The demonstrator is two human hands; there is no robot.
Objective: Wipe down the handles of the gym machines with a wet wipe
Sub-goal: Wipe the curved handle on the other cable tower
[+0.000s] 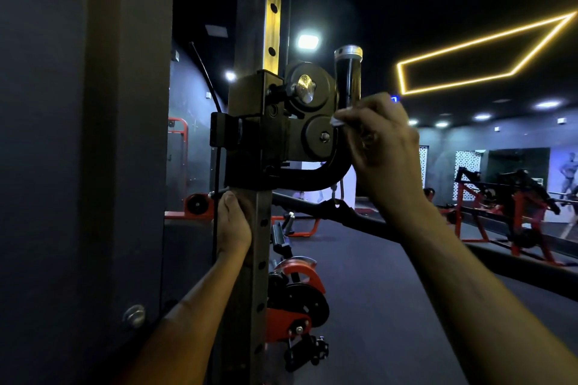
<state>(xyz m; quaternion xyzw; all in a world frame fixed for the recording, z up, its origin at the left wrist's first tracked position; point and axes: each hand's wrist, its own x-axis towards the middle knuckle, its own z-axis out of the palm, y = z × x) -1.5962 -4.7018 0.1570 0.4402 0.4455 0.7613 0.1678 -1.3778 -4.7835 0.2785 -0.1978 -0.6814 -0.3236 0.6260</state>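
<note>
A black upright handle (347, 81) with a silver end cap rises from a curved black bar on the pulley carriage (281, 125) of a cable machine. My right hand (380, 147) is wrapped round the lower part of the handle, with a white wet wipe (339, 120) showing between its fingers and the grip. My left hand (233, 223) grips the perforated steel post (255, 244) just below the carriage.
A broad dark column (93, 134) stands close at the left. A red and black pulley (294, 297) sits lower on the post. A black bar (375, 225) runs across behind my right arm. Red machines (506, 206) stand at the far right beyond the dark floor.
</note>
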